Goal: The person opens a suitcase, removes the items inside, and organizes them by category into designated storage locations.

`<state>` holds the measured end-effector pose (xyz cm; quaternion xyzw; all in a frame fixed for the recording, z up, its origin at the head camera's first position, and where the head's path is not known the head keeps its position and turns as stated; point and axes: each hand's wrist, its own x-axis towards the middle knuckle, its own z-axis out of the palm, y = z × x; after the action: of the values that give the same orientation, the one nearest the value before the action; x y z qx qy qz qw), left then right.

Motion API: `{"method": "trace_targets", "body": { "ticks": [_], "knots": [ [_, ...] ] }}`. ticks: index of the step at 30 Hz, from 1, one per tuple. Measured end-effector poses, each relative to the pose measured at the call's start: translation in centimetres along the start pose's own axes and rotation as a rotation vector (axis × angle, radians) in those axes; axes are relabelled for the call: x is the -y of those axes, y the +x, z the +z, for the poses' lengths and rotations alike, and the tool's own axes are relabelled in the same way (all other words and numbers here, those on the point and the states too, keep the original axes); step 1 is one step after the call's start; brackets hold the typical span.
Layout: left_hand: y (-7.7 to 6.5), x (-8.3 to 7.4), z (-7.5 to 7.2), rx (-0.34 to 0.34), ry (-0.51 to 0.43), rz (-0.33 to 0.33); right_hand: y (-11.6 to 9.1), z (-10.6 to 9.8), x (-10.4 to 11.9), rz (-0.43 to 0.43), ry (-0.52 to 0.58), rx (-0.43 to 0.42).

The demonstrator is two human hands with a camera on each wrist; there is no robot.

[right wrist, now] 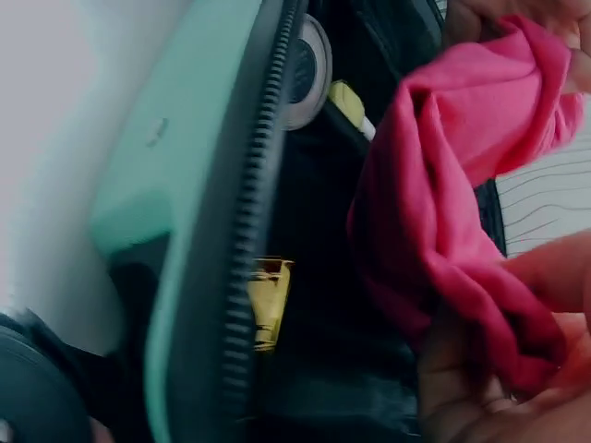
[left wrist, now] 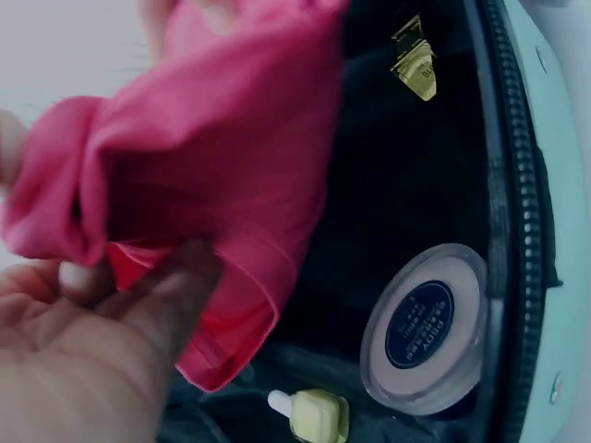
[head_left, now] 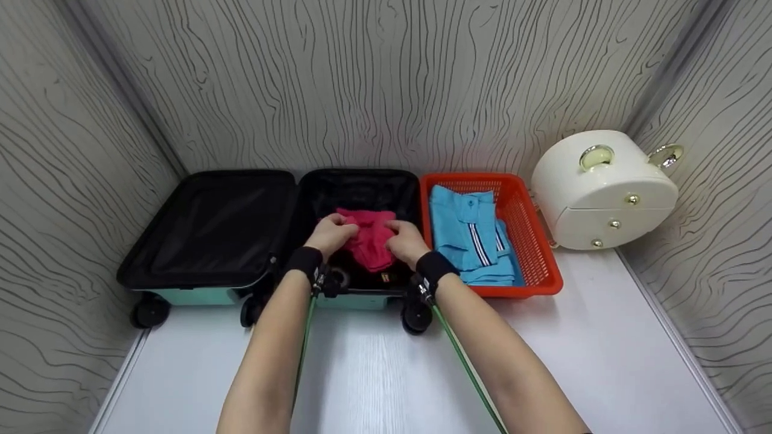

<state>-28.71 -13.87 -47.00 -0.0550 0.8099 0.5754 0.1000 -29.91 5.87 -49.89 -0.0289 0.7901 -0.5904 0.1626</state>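
A bright pink garment (head_left: 369, 248) hangs crumpled over the right half of an open suitcase (head_left: 345, 301), which has a mint-green shell and black lining. My left hand (head_left: 330, 234) pinches one side of the cloth. On the opposite side, my right hand (head_left: 407, 242) grips it between thumb and fingers. Folds hide what kind of garment it is. Beneath it in the left wrist view lie a round clear-rimmed container (left wrist: 380, 365) with a dark label, a small pale-yellow bottle (left wrist: 316, 417) with a white tip, and a gold packet (left wrist: 418, 69).
The suitcase's other half (head_left: 220, 226), covered in black fabric, lies to the left. A red plastic basket (head_left: 534, 268) holding folded blue clothes (head_left: 461, 238) stands right beside the suitcase. Farther right is a rounded white case (head_left: 594, 199) with gold knobs. Patterned walls enclose the white tabletop.
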Motion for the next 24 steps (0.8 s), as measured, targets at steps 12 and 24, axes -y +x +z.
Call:
{"method": "trace_targets", "body": {
  "ticks": [12, 24],
  "knots": [
    [0.9, -1.9, 2.1, -0.065, -0.081, 0.186, -0.3, -4.6, 1.7, -0.270, -0.119, -0.091],
    [1.6, -5.5, 7.3, -0.031, -0.042, 0.368, -2.1, -12.0, 2.0, -0.333, -0.078, -0.225]
  ]
}}
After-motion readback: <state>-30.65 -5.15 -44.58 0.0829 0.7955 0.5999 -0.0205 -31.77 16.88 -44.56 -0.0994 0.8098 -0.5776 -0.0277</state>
